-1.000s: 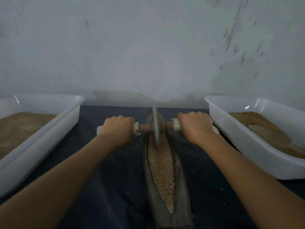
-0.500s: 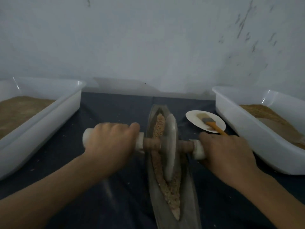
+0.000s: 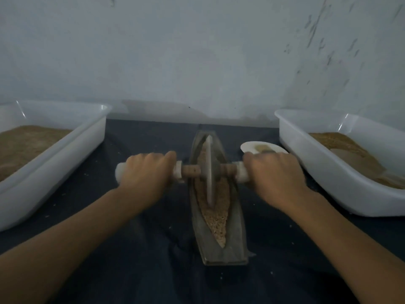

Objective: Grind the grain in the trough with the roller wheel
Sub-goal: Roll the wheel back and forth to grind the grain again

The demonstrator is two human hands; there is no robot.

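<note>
- Broadly, I see a pale wall (image 3: 197, 51) filling the upper half, scuffed with dark marks at the right.
- Below it, a dark cloth (image 3: 135, 255) covers the work surface, sprinkled with pale specks.
- On the left, a white tub (image 3: 65, 154) holds brown meal; its near and left parts are cut off by the frame edge.
- On the right, a second white tub (image 3: 328, 172) holds brown meal too, with a paler shape half buried in it that I cannot identify; its right end is cut off.
- At centre, the boat-shaped trough (image 3: 235, 233) lies lengthwise away from me, with grain (image 3: 215, 218) along its groove.
- Across it, the roller wheel (image 3: 209, 170) stands on edge in the grain, about midway along the trough, its axle reaching out to both sides.
- My left hand (image 3: 146, 172) wraps the left handle, fingers curled over the top; the white handle end pokes out beyond it.
- My right hand (image 3: 276, 174) grips the right handle the same way, hiding all but the inner stub.
- Behind that hand, a small white dish (image 3: 252, 147) is partly hidden; something tan lies on it, too blurred to name.
</note>
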